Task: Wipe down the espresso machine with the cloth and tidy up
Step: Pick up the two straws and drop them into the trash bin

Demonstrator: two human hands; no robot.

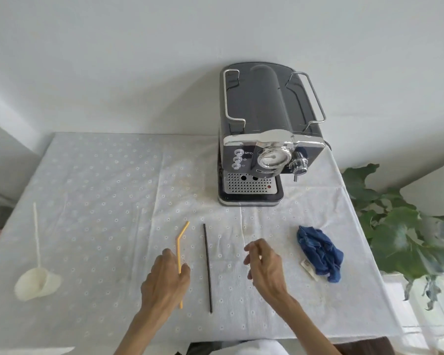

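Blue cloth [319, 252] lies crumpled on the white tablecloth [100, 175] off to my right, near the table's edge, a small white tag or packet just beside it, and neither of my hands is on it. My right hand [264, 263] hovers above the table between the cloth and a dark straw [207, 267], fingers loosely curled and holding nothing. My left hand [166, 279] is down over the yellow bendy straw [180, 254]; the straw runs under my fingers, but I cannot tell whether I am pinching it or only resting on it. The espresso machine [264, 139] stands at the back of the table against the wall, well apart from the cloth. I see no sign either way that it has been wiped. As I judge it, the tidying is the open part: two straws lie side by side in front of me, and a pale long-handled scoop [37, 275] sits far off to my left. The cloth itself would also need putting away
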